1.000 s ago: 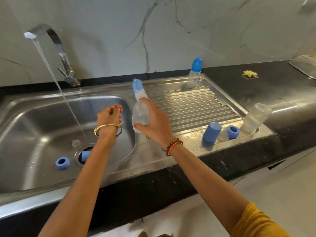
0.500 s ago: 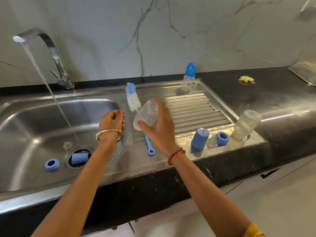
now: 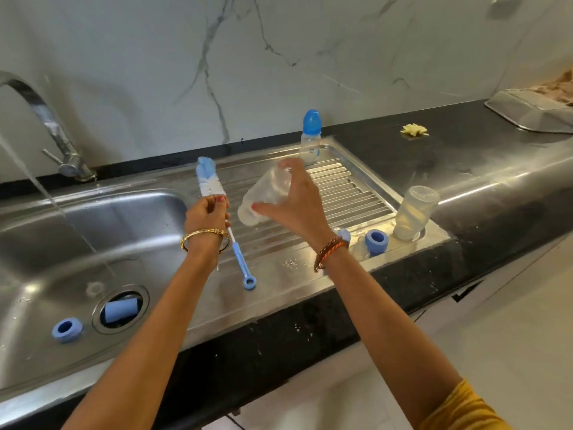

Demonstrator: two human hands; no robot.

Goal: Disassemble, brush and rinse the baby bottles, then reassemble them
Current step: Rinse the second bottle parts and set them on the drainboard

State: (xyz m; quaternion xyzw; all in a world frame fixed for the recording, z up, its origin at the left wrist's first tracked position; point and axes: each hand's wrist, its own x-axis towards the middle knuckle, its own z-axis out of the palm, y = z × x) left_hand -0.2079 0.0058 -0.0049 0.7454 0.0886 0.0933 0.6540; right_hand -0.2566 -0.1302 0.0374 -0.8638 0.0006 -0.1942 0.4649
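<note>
Gripping brush (image 3: 210, 184) in left fingers (image 3: 214, 203), bottle (image 3: 266, 193) in right fingers (image 3: 290, 169)

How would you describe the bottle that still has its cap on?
Look at the steel draining board to the right of the sink basin. At its far corner, by the wall, stands a small clear bottle. It alone is upright and wears a blue dome cap.

We see tap (image 3: 37, 119) spout cut by left edge. Blue cap (image 3: 342, 235) mostly hidden behind right hand (image 3: 297, 206). Held bottle (image 3: 266, 193) motion-blurred. Tray (image 3: 533, 111) on desk cropped at right edge; contents unclear.
</note>
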